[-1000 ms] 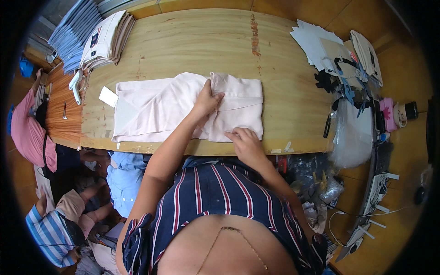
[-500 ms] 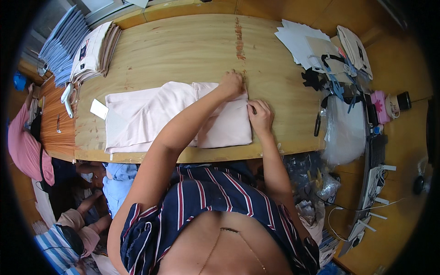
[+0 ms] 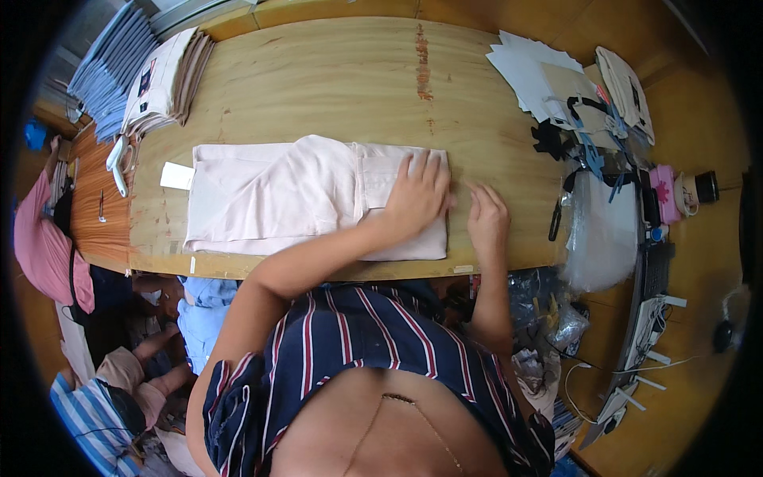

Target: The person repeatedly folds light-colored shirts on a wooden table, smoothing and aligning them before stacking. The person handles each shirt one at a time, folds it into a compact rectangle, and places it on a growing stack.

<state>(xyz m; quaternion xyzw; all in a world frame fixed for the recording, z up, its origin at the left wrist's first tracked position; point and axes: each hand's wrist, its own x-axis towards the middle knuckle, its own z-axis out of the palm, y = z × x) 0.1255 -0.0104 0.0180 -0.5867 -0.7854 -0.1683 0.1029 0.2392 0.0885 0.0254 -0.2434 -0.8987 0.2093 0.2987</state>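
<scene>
Pale pink folded cloth garment (image 3: 266,191): laid along near side of yellowish wooden surface (image 3: 318,83); right end covered by left hand (image 3: 420,191), loosely spread; empty right hand (image 3: 489,215), slackly curved, held just right.

The left grip (image 3: 420,195) covers part of the folded pink garment (image 3: 318,195), and the left forearm (image 3: 334,248) conceals a section of that garment's near edge; contact between grip and cloth cannot be confirmed. The dark lens rim cuts off the person in pink (image 3: 56,246) and the person in stripes (image 3: 95,417). Beneath the surface (image 3: 318,79), the blue garment (image 3: 208,318) is partly hidden, while the contents of the clear plastic bags (image 3: 548,310) are too shadowed to identify
</scene>
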